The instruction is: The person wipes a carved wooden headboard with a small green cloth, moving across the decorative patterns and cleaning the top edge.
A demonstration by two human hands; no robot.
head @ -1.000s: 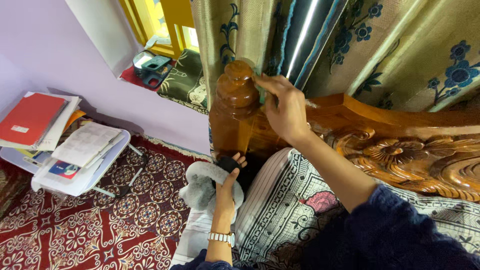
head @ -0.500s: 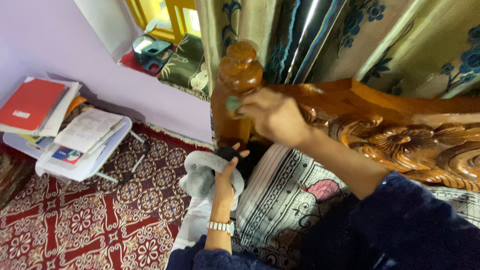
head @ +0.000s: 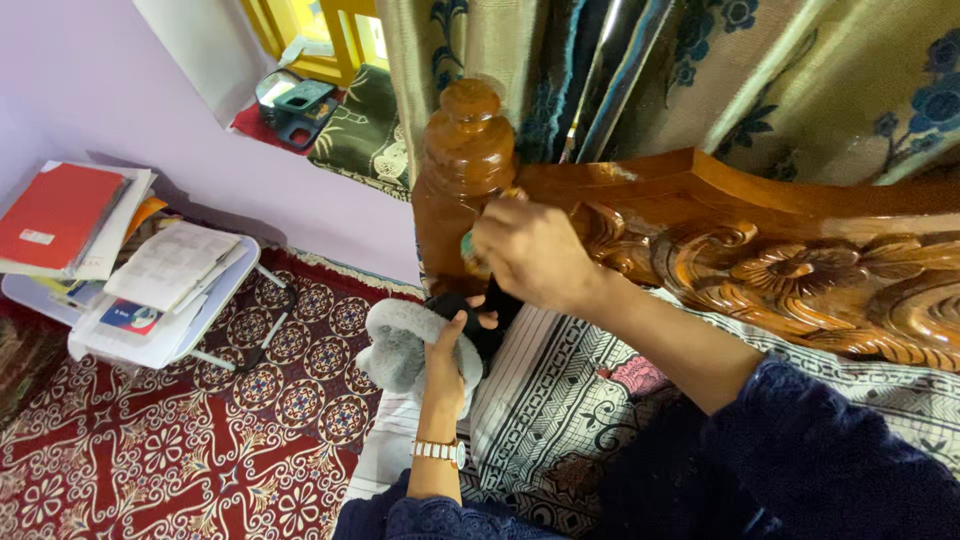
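My right hand (head: 530, 250) presses a small green cloth (head: 467, 243) against the front of the carved wooden bedpost (head: 462, 160), just below its rounded knob. Most of the cloth is hidden under my fingers. My left hand (head: 450, 355), with a wristwatch, rests on a grey and black fuzzy thing (head: 400, 345) at the foot of the post, fingers spread over it. The carved headboard (head: 800, 270) runs to the right.
A patterned pillow (head: 570, 390) lies under my arms. Green-gold floral curtains (head: 700, 70) hang behind the headboard. On the red patterned carpet (head: 150, 450) stands a small white folding table (head: 160, 345) stacked with a red notebook (head: 55, 215) and papers. A window ledge (head: 320, 120) holds folded cloth.
My right hand has moved with the green cloth from the top knob down the front of the post. My left hand has stayed on the fuzzy thing.
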